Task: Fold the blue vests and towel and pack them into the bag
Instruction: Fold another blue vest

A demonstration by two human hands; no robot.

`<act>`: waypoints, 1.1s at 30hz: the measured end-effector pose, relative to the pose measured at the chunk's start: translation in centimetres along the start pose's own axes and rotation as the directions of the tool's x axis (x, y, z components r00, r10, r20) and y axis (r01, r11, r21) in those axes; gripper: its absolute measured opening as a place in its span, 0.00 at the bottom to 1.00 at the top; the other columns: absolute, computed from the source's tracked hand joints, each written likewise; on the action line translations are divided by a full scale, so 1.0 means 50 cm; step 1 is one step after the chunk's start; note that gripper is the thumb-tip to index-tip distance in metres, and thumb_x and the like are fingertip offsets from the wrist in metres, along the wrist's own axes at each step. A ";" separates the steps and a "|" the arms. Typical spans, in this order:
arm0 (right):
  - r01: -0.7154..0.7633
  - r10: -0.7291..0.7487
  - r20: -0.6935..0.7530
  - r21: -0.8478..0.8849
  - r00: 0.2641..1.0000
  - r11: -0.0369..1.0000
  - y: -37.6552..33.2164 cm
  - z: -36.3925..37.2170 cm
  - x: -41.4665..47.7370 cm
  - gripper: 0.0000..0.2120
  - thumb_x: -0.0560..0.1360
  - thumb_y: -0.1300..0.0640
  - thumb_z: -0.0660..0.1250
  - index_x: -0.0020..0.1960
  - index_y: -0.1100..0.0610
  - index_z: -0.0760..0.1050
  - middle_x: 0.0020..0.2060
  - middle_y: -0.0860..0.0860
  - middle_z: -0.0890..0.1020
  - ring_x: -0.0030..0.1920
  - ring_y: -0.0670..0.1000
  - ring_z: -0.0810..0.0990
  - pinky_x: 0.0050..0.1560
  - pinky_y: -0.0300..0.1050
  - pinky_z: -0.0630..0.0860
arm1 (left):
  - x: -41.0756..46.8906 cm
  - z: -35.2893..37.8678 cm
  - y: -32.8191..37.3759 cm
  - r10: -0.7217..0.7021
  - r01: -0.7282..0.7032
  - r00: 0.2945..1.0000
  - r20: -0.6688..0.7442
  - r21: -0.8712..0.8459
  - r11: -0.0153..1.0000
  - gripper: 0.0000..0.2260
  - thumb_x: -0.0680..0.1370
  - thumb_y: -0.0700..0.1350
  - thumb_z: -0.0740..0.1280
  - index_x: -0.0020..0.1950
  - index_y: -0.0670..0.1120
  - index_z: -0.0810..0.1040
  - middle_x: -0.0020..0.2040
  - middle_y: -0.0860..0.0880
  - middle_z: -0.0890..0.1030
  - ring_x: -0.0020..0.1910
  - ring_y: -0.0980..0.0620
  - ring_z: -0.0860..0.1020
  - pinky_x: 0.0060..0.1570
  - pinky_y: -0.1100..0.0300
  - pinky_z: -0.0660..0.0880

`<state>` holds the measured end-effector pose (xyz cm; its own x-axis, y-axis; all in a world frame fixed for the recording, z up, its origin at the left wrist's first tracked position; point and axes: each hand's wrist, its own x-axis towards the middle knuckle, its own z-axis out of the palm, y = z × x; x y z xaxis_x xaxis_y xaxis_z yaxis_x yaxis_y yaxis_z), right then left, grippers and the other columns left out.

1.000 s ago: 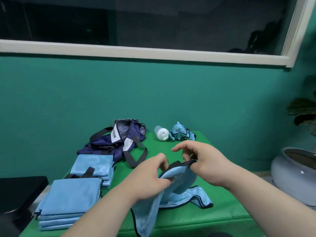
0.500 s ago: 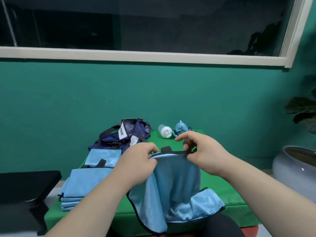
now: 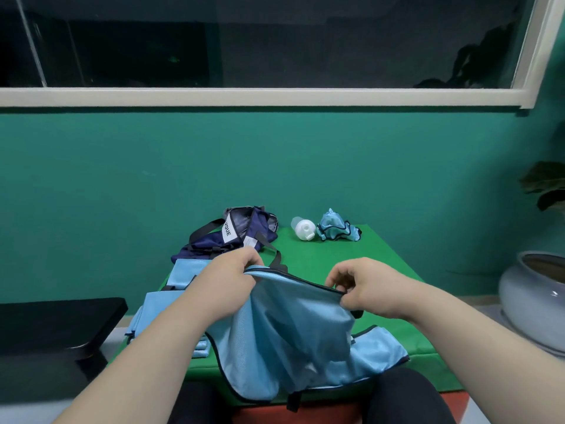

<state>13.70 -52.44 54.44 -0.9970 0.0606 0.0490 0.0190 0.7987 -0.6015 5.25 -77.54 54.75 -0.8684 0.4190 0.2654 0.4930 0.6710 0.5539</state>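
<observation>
A light blue vest (image 3: 293, 338) with black trim hangs above the near edge of the green table (image 3: 360, 264). My left hand (image 3: 227, 278) grips its top edge at the left, and my right hand (image 3: 365, 286) pinches the same edge at the right. Its lower part drapes over the table's front toward my lap. The navy bag (image 3: 235, 232) lies open at the back left. Folded blue vests (image 3: 156, 313) are stacked at the left, partly hidden by my left arm. A crumpled blue cloth (image 3: 336, 229) sits at the back.
A white bottle (image 3: 302, 229) lies next to the crumpled cloth. A black stool (image 3: 52, 325) stands left of the table. A large grey pot (image 3: 535, 298) and a plant are on the right. A teal wall and a window are behind.
My hands have moved apart along the vest's top edge, stretching it wider. The vest now hangs lower over the table's front edge. The camera has tilted.
</observation>
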 end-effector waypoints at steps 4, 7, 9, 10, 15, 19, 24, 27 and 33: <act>0.015 -0.015 0.010 0.000 1.000 1.000 -0.014 -0.007 -0.007 0.09 0.67 0.65 0.67 0.41 0.51 0.80 0.34 0.47 0.82 0.31 0.44 0.77 0.38 0.44 0.78 | 0.003 -0.021 -0.015 -0.006 0.008 0.999 -0.035 0.047 0.999 0.12 0.74 0.37 0.62 0.41 0.54 0.75 0.39 0.56 0.80 0.40 0.56 0.76 0.36 0.61 0.70; 0.051 -0.051 0.006 -0.043 0.999 0.998 -0.028 -0.008 -0.014 0.07 0.70 0.62 0.66 0.41 0.52 0.78 0.36 0.49 0.82 0.27 0.41 0.72 0.29 0.33 0.69 | 0.002 -0.030 -0.030 -0.013 0.015 1.000 -0.016 0.075 0.997 0.11 0.73 0.38 0.64 0.40 0.55 0.74 0.38 0.55 0.80 0.39 0.55 0.76 0.38 0.58 0.71; 0.066 -0.067 -0.054 -0.011 0.996 0.998 -0.031 -0.011 -0.014 0.06 0.70 0.62 0.66 0.41 0.52 0.78 0.36 0.50 0.82 0.25 0.41 0.69 0.28 0.32 0.66 | 0.001 -0.036 -0.040 -0.004 0.003 1.000 0.005 0.093 0.996 0.09 0.73 0.40 0.68 0.39 0.54 0.74 0.38 0.55 0.79 0.37 0.56 0.74 0.38 0.59 0.71; 0.070 -0.069 -0.104 0.009 0.992 0.997 -0.030 -0.014 -0.012 0.06 0.70 0.62 0.66 0.40 0.52 0.77 0.35 0.49 0.81 0.25 0.41 0.68 0.29 0.33 0.66 | 0.000 -0.039 -0.044 -0.001 0.000 1.000 0.015 0.096 0.995 0.08 0.73 0.41 0.70 0.40 0.53 0.74 0.37 0.56 0.79 0.36 0.56 0.73 0.37 0.60 0.70; 0.054 -0.044 -0.306 0.024 0.951 0.998 -0.034 -0.039 0.005 0.04 0.70 0.61 0.66 0.38 0.53 0.76 0.26 0.41 0.74 0.26 0.42 0.68 0.30 0.38 0.66 | -0.001 -0.050 -0.046 -0.006 -0.004 0.997 0.081 0.124 0.992 0.08 0.73 0.45 0.73 0.40 0.50 0.73 0.36 0.55 0.78 0.32 0.56 0.71 0.33 0.61 0.67; 0.045 -0.033 -0.390 0.022 0.920 0.999 -0.036 -0.052 0.010 0.04 0.70 0.60 0.65 0.38 0.53 0.76 0.28 0.43 0.74 0.26 0.43 0.67 0.32 0.40 0.68 | -0.001 -0.055 -0.045 -0.016 -0.008 0.989 0.146 0.164 0.986 0.08 0.73 0.45 0.71 0.42 0.51 0.72 0.37 0.54 0.77 0.33 0.55 0.71 0.34 0.60 0.67; -0.020 0.027 -0.487 0.021 0.873 1.000 -0.015 -0.059 0.012 0.04 0.70 0.59 0.65 0.38 0.52 0.76 0.28 0.44 0.76 0.28 0.46 0.70 0.32 0.41 0.68 | -0.001 -0.058 -0.046 -0.029 -0.007 0.986 0.165 0.213 0.977 0.08 0.74 0.52 0.73 0.45 0.53 0.75 0.41 0.53 0.79 0.37 0.55 0.73 0.36 0.60 0.68; -0.079 0.066 -0.498 -0.005 0.865 0.997 0.001 -0.061 0.011 0.04 0.71 0.58 0.65 0.39 0.51 0.76 0.30 0.45 0.78 0.31 0.47 0.73 0.32 0.42 0.68 | -0.003 -0.060 -0.046 -0.052 0.018 0.987 0.155 0.216 0.976 0.15 0.73 0.57 0.73 0.45 0.47 0.77 0.37 0.49 0.76 0.34 0.52 0.70 0.35 0.58 0.66; -0.172 0.123 -0.491 -0.057 0.863 0.983 0.025 -0.053 0.011 0.04 0.71 0.57 0.64 0.39 0.52 0.75 0.34 0.47 0.80 0.36 0.49 0.77 0.33 0.42 0.69 | -0.009 -0.070 -0.038 -0.007 -0.014 0.988 0.154 0.134 0.991 0.10 0.75 0.54 0.73 0.41 0.51 0.76 0.35 0.55 0.75 0.32 0.55 0.71 0.33 0.60 0.67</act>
<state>13.39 -49.84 55.86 -0.8206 0.4439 0.3598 0.1945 0.8091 -0.5546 4.51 -81.12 56.35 -0.8530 0.5038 0.1368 0.5080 0.7410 0.4392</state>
